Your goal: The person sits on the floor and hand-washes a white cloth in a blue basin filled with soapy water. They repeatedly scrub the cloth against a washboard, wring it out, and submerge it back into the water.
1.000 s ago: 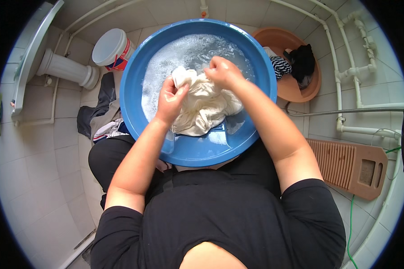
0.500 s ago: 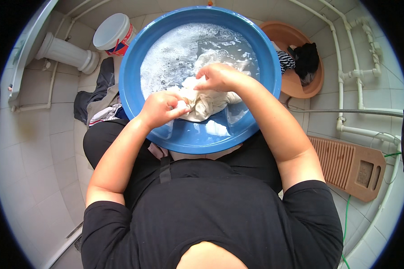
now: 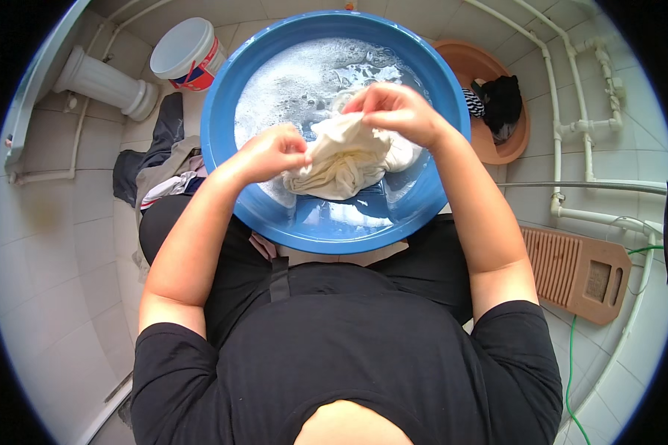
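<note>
1 white cloth (image 3: 339, 169), bunched & wet-looking, in blue basin (image 3: 345, 242) w/ sudsy water (image 3: 293, 85), part held up btwn both hands: L hand (image 3: 274, 153) pinches its left edge, fingers curled; R hand (image 3: 398, 113) grips its top edge btwn thumb & fingers. Also: 1 white bucket (image 3: 184, 50) w/ red/blue band, upper L of basin; clothes pile (image 3: 163, 141) on floor, L side; 1 orange-brown tub (image 3: 513, 148), upper R, w/ dark & striped garments (image 3: 503, 104); 1 ridged brown washboard (image 3: 557, 268), lower R.
</note>
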The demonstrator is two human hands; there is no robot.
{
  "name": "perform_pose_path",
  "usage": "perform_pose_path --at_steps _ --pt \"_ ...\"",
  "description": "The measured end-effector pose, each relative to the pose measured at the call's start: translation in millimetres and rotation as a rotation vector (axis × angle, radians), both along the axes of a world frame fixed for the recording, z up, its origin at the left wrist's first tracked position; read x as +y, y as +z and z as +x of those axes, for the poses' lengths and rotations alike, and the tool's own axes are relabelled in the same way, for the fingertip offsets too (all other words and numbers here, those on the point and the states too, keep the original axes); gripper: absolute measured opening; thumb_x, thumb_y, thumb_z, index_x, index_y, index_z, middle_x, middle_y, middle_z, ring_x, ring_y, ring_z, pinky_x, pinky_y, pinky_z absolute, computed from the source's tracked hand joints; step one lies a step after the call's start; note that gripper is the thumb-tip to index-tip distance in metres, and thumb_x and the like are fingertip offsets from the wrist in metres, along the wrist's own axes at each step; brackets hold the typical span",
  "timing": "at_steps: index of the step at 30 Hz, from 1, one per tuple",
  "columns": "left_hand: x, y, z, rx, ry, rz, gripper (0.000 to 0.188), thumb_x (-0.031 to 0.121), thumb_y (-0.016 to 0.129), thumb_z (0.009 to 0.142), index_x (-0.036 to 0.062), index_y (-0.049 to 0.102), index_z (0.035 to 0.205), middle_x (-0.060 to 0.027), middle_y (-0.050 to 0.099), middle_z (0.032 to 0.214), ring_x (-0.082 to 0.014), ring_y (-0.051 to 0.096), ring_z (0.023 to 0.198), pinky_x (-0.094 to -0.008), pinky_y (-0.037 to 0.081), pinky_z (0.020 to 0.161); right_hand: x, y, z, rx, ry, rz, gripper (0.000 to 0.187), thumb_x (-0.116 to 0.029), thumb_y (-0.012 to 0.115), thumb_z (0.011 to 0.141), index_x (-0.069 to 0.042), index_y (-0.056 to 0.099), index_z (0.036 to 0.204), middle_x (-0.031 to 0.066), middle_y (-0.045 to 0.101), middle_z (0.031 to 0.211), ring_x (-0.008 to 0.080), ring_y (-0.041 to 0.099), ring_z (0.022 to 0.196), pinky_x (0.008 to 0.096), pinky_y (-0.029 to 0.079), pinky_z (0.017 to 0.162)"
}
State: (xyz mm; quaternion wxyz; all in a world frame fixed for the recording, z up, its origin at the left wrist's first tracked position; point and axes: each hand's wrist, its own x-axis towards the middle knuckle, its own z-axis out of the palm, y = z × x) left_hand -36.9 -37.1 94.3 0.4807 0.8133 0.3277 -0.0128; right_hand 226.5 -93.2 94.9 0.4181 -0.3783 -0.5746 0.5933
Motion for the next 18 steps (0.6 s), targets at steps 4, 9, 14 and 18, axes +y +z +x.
perform_pose_path --at_steps 4,9,14,18 --pt "25 -3 -12 -0.957 0.318 -0.811 0.019 0.024 0.045 0.093 0.0074 0.055 0.092 -0.0068 0.061 0.096 -0.0169 0.059 0.088 -0.0311 0.047 0.081 9 10 -8 0.364 -0.441 0.081 0.009 -0.008 0.062 0.081 -0.002 0.055 0.083 0.0136 0.061 0.101 0.0149 0.057 0.088 0.0271 0.045 0.079" --pt "45 -92 -1 -0.733 0.901 -0.826 0.041 0.037 0.046 0.09 0.0023 0.047 0.112 -0.0189 0.058 0.105 -0.0277 0.059 0.094 -0.0362 0.046 0.084 40 -81 -11 -0.474 -0.599 0.022 0.043 -0.027 0.064 0.08 -0.001 0.05 0.112 0.0163 0.057 0.112 0.0236 0.056 0.102 0.0322 0.044 0.087" --pt "30 -97 13 0.046 0.631 -0.121 0.057 0.036 0.064 0.073 -0.0049 0.053 0.11 -0.0195 0.06 0.102 -0.0207 0.059 0.092 -0.0321 0.046 0.078 53 -82 -36 -0.897 -0.522 -0.273 0.053 -0.043 0.061 0.078 -0.005 0.055 0.114 0.0163 0.059 0.109 0.0293 0.054 0.107 0.0355 0.043 0.089" --pt "30 -101 14 -0.067 0.687 -0.399 0.034 0.022 0.061 0.074 -0.0029 0.059 0.096 -0.0139 0.062 0.088 -0.0188 0.058 0.081 -0.0305 0.045 0.07 66 -105 -50 -1.116 -0.192 0.145 0.056 -0.051 0.059 0.075 -0.007 0.059 0.11 0.0117 0.061 0.107 0.0298 0.057 0.099 0.0358 0.044 0.086"
